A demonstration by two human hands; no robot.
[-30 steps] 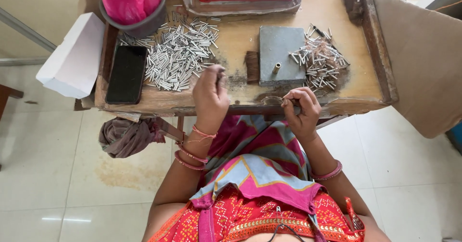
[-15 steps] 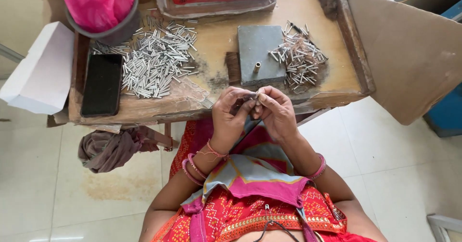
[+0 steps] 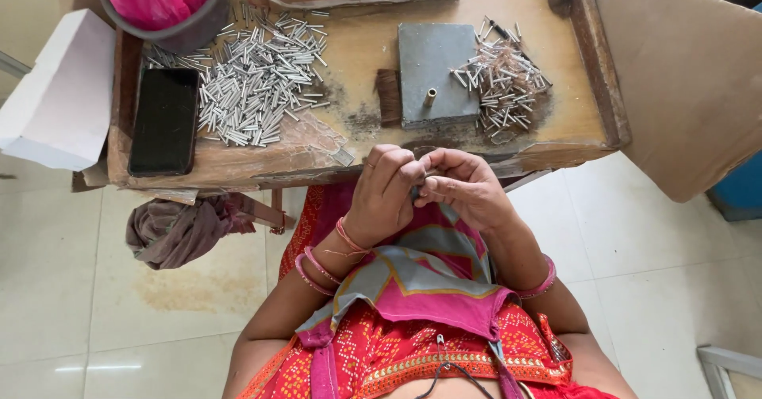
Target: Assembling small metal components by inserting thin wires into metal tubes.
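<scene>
A worn wooden table (image 3: 548, 90) carries a tube pile (image 3: 254, 78), black phone (image 3: 165, 120), grey block (image 3: 435, 72), second tube heap (image 3: 504, 82) and grey tub (image 3: 190, 26).

Small slim silvery metal piece (image 3: 416, 190), mostly hidden, pinched between fingertips of left hand (image 3: 383, 197) and right hand (image 3: 464, 189) at the table edge.
</scene>
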